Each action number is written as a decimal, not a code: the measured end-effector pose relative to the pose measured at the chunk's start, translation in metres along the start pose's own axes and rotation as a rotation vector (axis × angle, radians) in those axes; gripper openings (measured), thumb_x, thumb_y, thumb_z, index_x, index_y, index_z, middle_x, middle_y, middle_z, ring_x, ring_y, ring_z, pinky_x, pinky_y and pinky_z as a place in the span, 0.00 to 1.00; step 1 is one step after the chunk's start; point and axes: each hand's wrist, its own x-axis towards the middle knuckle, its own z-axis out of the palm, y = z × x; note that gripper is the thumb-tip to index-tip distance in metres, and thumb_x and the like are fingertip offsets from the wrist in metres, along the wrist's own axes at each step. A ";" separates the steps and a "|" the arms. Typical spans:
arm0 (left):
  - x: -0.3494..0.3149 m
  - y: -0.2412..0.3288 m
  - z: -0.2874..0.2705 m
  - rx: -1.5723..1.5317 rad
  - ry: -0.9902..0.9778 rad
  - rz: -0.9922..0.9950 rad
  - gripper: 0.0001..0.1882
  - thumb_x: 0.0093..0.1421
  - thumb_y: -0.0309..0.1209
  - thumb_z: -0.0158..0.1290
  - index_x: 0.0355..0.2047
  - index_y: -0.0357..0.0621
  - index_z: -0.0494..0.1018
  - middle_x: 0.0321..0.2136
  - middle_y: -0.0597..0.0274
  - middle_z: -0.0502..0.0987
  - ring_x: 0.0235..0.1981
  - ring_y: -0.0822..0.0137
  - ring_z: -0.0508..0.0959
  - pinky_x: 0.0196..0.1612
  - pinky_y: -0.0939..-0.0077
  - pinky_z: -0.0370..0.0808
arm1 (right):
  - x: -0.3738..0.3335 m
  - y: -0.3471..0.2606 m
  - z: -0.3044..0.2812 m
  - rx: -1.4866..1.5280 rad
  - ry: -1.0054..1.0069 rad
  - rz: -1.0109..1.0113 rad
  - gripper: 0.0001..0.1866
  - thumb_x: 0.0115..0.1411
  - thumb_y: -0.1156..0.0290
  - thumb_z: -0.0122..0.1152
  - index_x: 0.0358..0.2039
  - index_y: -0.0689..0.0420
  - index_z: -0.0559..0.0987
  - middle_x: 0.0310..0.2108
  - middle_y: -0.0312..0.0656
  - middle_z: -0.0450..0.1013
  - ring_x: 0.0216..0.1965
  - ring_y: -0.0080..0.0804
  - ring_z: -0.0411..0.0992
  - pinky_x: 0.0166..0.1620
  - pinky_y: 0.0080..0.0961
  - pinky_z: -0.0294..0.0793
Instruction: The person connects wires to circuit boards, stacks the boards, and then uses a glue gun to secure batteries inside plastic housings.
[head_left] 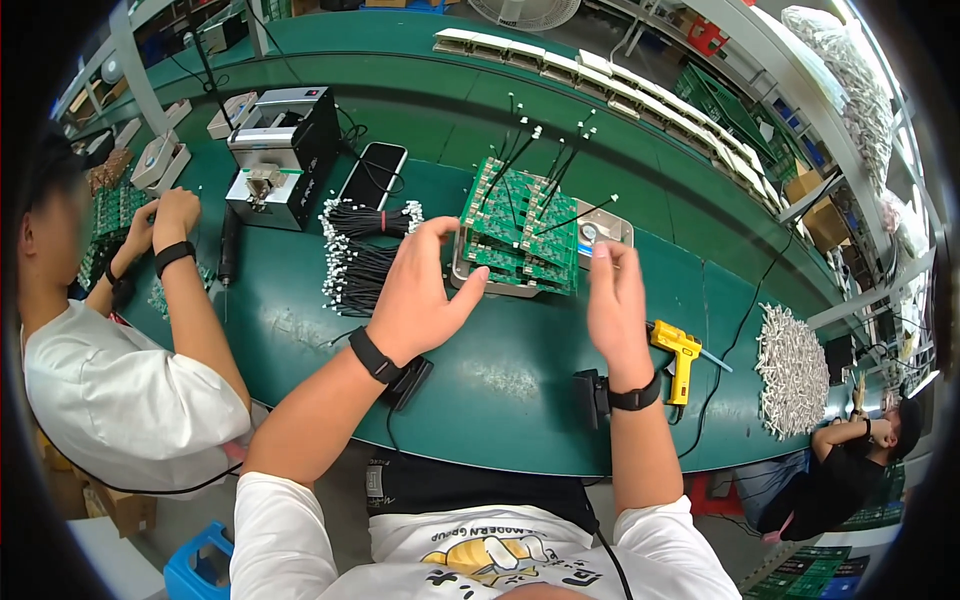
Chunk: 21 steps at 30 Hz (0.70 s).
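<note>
A stack of green circuit boards [520, 205] rests in a shallow pale tray [466, 276] in front of me. Several thin black wires with white plugs stick up from the boards. My left hand [420, 298] is at the stack's left side, thumb and fingers spread, holding nothing; whether its fingertips touch the tray I cannot tell. On the other side my right hand [618, 305] is raised with its fingers stretched out and slightly blurred, also empty. Left of the stack lie bundles of black wires [358, 260] with white connectors.
A yellow glue gun [680, 362] lies right of my right hand, before a heap of white parts [792, 370]. A phone [374, 177], a boxy black machine [283, 155] and a black-handled screwdriver [229, 240] are on the left. Co-workers sit at both sides.
</note>
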 end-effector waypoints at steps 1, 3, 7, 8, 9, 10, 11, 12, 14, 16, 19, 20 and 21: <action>0.001 -0.001 0.003 -0.003 -0.010 -0.002 0.34 0.69 0.35 0.68 0.70 0.34 0.71 0.61 0.40 0.78 0.63 0.41 0.79 0.68 0.49 0.75 | -0.001 0.003 0.003 -0.002 0.004 0.010 0.23 0.83 0.54 0.59 0.59 0.64 0.77 0.47 0.45 0.81 0.51 0.37 0.80 0.58 0.33 0.77; 0.003 0.000 0.007 -0.006 0.009 0.080 0.42 0.69 0.37 0.68 0.76 0.33 0.63 0.63 0.40 0.78 0.63 0.41 0.78 0.69 0.48 0.74 | -0.008 0.007 0.019 -0.041 -0.007 -0.045 0.26 0.85 0.50 0.55 0.60 0.65 0.77 0.47 0.43 0.81 0.49 0.33 0.80 0.56 0.31 0.77; 0.003 0.001 0.005 0.080 -0.072 0.147 0.48 0.69 0.39 0.69 0.81 0.33 0.58 0.65 0.39 0.77 0.63 0.42 0.78 0.70 0.48 0.72 | -0.006 0.017 0.031 0.079 0.018 -0.016 0.27 0.85 0.48 0.56 0.61 0.63 0.77 0.47 0.39 0.82 0.48 0.26 0.79 0.49 0.28 0.77; 0.003 0.002 0.005 0.125 -0.100 0.163 0.50 0.68 0.40 0.69 0.82 0.33 0.57 0.65 0.39 0.77 0.63 0.42 0.78 0.70 0.48 0.72 | -0.001 0.018 0.033 0.147 0.028 -0.005 0.27 0.84 0.48 0.58 0.62 0.62 0.78 0.47 0.38 0.82 0.48 0.23 0.79 0.47 0.28 0.76; 0.002 0.002 0.005 0.128 -0.105 0.161 0.50 0.68 0.40 0.69 0.82 0.33 0.57 0.65 0.39 0.77 0.63 0.42 0.78 0.70 0.48 0.72 | 0.003 0.017 0.035 0.151 0.027 0.000 0.27 0.84 0.48 0.58 0.62 0.62 0.78 0.47 0.38 0.82 0.48 0.23 0.79 0.47 0.28 0.76; 0.002 0.003 0.004 0.115 -0.116 0.140 0.50 0.68 0.40 0.69 0.82 0.33 0.57 0.66 0.40 0.77 0.63 0.42 0.78 0.70 0.48 0.72 | 0.006 0.016 0.037 0.261 0.048 0.132 0.26 0.83 0.48 0.60 0.62 0.60 0.78 0.48 0.37 0.83 0.48 0.22 0.79 0.45 0.27 0.76; 0.001 0.003 0.004 0.102 -0.126 0.121 0.50 0.68 0.40 0.69 0.82 0.34 0.57 0.66 0.40 0.77 0.63 0.43 0.78 0.70 0.48 0.72 | 0.007 0.014 0.039 0.371 0.070 0.263 0.25 0.82 0.49 0.62 0.61 0.58 0.79 0.49 0.36 0.83 0.48 0.20 0.79 0.43 0.27 0.76; 0.001 0.005 0.003 0.089 -0.136 0.102 0.51 0.68 0.41 0.69 0.82 0.34 0.57 0.67 0.40 0.77 0.63 0.43 0.78 0.69 0.48 0.72 | 0.008 0.011 0.037 0.480 0.091 0.393 0.23 0.81 0.49 0.64 0.61 0.57 0.80 0.50 0.35 0.84 0.48 0.18 0.78 0.41 0.26 0.75; -0.001 0.003 0.002 0.090 -0.120 0.108 0.50 0.67 0.40 0.69 0.82 0.34 0.57 0.66 0.40 0.77 0.63 0.43 0.78 0.70 0.48 0.72 | 0.007 0.001 0.030 0.577 -0.022 0.408 0.23 0.80 0.51 0.67 0.62 0.55 0.79 0.51 0.34 0.84 0.49 0.17 0.78 0.40 0.25 0.74; -0.002 0.002 0.004 0.077 -0.095 0.125 0.50 0.67 0.40 0.69 0.82 0.35 0.58 0.66 0.41 0.77 0.63 0.43 0.78 0.71 0.48 0.72 | 0.005 -0.008 0.020 0.756 -0.239 0.437 0.24 0.77 0.54 0.72 0.64 0.53 0.77 0.52 0.32 0.84 0.49 0.15 0.78 0.38 0.22 0.73; 0.002 0.002 0.002 0.022 -0.062 0.141 0.47 0.67 0.38 0.69 0.81 0.35 0.60 0.65 0.42 0.78 0.62 0.45 0.80 0.70 0.50 0.73 | -0.001 -0.016 0.016 0.660 -0.246 0.366 0.25 0.77 0.59 0.72 0.66 0.54 0.75 0.55 0.33 0.83 0.51 0.19 0.80 0.41 0.24 0.77; 0.002 0.003 0.001 -0.006 -0.044 0.148 0.46 0.67 0.36 0.68 0.80 0.34 0.61 0.65 0.42 0.78 0.62 0.46 0.80 0.70 0.51 0.74 | -0.002 -0.016 0.016 0.611 -0.250 0.329 0.26 0.76 0.61 0.73 0.67 0.55 0.74 0.56 0.33 0.83 0.52 0.20 0.80 0.43 0.24 0.79; 0.002 0.006 0.001 -0.003 -0.048 0.147 0.46 0.67 0.36 0.68 0.80 0.34 0.61 0.65 0.42 0.78 0.62 0.46 0.80 0.70 0.51 0.74 | -0.004 -0.012 0.020 0.615 -0.251 0.332 0.26 0.76 0.61 0.73 0.67 0.55 0.74 0.56 0.33 0.83 0.52 0.20 0.80 0.43 0.24 0.79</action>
